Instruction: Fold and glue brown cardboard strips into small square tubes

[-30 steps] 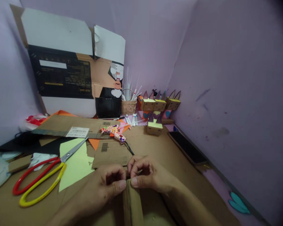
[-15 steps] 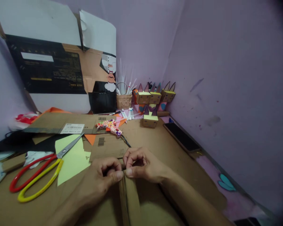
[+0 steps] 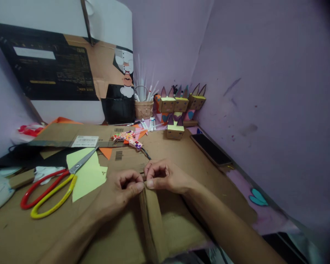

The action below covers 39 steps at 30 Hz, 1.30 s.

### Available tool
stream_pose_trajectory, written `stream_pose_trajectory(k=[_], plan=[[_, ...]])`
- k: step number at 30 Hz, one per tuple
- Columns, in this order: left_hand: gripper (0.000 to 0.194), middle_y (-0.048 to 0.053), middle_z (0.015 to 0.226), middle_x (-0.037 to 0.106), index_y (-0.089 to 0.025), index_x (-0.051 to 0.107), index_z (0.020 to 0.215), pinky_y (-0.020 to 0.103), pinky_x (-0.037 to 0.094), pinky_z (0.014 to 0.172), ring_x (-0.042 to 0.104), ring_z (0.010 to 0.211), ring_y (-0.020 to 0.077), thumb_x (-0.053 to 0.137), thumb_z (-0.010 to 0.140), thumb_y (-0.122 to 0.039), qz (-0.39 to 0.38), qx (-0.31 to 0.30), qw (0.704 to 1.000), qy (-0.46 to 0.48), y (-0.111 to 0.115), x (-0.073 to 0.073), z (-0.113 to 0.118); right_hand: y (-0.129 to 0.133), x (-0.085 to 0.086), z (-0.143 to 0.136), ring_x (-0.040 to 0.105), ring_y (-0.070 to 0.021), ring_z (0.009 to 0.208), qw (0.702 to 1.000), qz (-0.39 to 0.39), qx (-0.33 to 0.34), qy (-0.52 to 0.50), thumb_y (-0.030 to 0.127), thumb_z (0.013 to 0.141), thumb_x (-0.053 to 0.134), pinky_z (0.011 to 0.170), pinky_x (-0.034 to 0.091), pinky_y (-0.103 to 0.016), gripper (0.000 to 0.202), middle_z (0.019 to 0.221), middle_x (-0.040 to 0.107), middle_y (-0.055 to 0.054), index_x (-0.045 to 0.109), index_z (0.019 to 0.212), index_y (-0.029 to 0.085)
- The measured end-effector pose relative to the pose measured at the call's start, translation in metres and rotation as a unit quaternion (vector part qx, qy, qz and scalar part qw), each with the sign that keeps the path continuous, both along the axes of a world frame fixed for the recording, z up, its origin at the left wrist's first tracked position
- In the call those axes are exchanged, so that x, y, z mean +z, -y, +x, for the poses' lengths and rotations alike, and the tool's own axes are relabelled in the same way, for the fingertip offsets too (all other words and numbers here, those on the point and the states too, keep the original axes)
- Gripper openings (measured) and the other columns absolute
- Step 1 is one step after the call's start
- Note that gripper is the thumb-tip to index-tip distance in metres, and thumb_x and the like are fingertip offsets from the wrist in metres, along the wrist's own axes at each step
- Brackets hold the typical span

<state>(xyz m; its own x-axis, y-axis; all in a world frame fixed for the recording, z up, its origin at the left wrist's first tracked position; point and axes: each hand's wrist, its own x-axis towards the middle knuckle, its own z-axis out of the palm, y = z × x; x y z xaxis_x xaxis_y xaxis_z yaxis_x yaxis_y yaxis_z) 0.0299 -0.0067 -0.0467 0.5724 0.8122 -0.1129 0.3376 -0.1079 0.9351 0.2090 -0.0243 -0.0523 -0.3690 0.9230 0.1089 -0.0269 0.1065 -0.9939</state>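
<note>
A long folded cardboard strip [image 3: 155,223] runs from the bottom of the view up to my fingers. My left hand [image 3: 125,189] pinches its far end from the left, thumb lying along the top. Beside it, my right hand [image 3: 166,178] pinches the same end, with the two thumbs almost touching. Both hands are closed on the strip, and part of its end is hidden by the fingers. Beyond my hands lies a flower-patterned glue gun [image 3: 129,138], its black cord leading back toward me.
Scissors [image 3: 75,169] with red and yellow handles rest on pale green paper [image 3: 89,181] at the left. Small cardboard animal heads [image 3: 175,131], a basket of sticks [image 3: 144,109] and a phone [image 3: 211,148] stand or lie farther back. A printed carton [image 3: 57,73] leans against the wall.
The view has tilted down slightly, so things sit higher in the picture. Both hands keep the same pinch on the strip's end.
</note>
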Motion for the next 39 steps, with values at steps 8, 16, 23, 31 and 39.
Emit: stream_pose_trajectory(k=[8, 16, 23, 31, 39], plan=[[0.024, -0.007, 0.042, 0.041, -0.015, 0.056, 0.055, 0.018, 0.022, 0.039, 0.03, 0.04, 0.005, 0.066, 0.063, -0.034, -0.019, 0.163, 0.98, 0.111, -0.009, 0.003, 0.001, -0.003, -0.002, -0.008, 0.053, -0.0078, 0.06, 0.98, -0.09, -0.156, -0.08, 0.043, 0.06, 0.073, 0.06, 0.043, -0.024, 0.058, 0.095, 0.058, -0.003, 0.053, 0.111, 0.022], [0.026, -0.012, 0.036, 0.032, -0.018, 0.046, 0.056, 0.017, 0.016, 0.031, 0.021, 0.03, 0.0027, 0.068, 0.057, -0.032, -0.059, 0.359, 0.89, 0.275, -0.016, -0.006, 0.007, 0.001, 0.0, -0.012, 0.058, -0.0256, 0.1, 0.974, -0.011, -0.208, 0.094, 0.04, 0.06, 0.073, 0.088, 0.043, -0.039, 0.055, 0.107, 0.064, -0.01, 0.06, 0.108, 0.016], [0.025, -0.003, 0.057, 0.054, -0.014, 0.06, 0.066, 0.02, 0.037, 0.05, 0.048, 0.054, 0.01, 0.074, 0.059, -0.033, -0.025, 0.303, 0.933, 0.193, -0.015, -0.013, -0.002, -0.002, 0.003, -0.009, 0.065, -0.0244, 0.081, 0.962, -0.041, -0.239, 0.124, 0.038, 0.058, 0.074, 0.071, 0.05, -0.036, 0.042, 0.086, 0.072, -0.006, 0.069, 0.094, 0.017], [0.035, 0.007, 0.113, 0.054, -0.016, 0.053, 0.076, 0.027, 0.047, 0.068, 0.058, 0.085, 0.0188, 0.075, 0.057, -0.035, 0.017, 0.275, 0.941, 0.196, -0.021, -0.014, -0.007, -0.002, 0.004, -0.008, 0.065, -0.0223, 0.072, 0.967, -0.064, -0.225, 0.105, 0.036, 0.056, 0.075, 0.064, 0.051, -0.033, 0.041, 0.079, 0.072, -0.004, 0.071, 0.092, 0.016], [0.041, 0.0, 0.065, 0.061, -0.015, 0.055, 0.087, 0.025, 0.05, 0.049, 0.057, 0.053, 0.0139, 0.075, 0.058, -0.036, -0.096, 0.175, 0.969, 0.145, -0.012, -0.002, 0.003, 0.0, 0.003, -0.008, 0.063, -0.0236, 0.085, 0.973, -0.016, -0.2, 0.118, 0.03, 0.05, 0.08, 0.078, 0.049, -0.037, 0.058, 0.09, 0.068, -0.005, 0.065, 0.104, 0.018]])
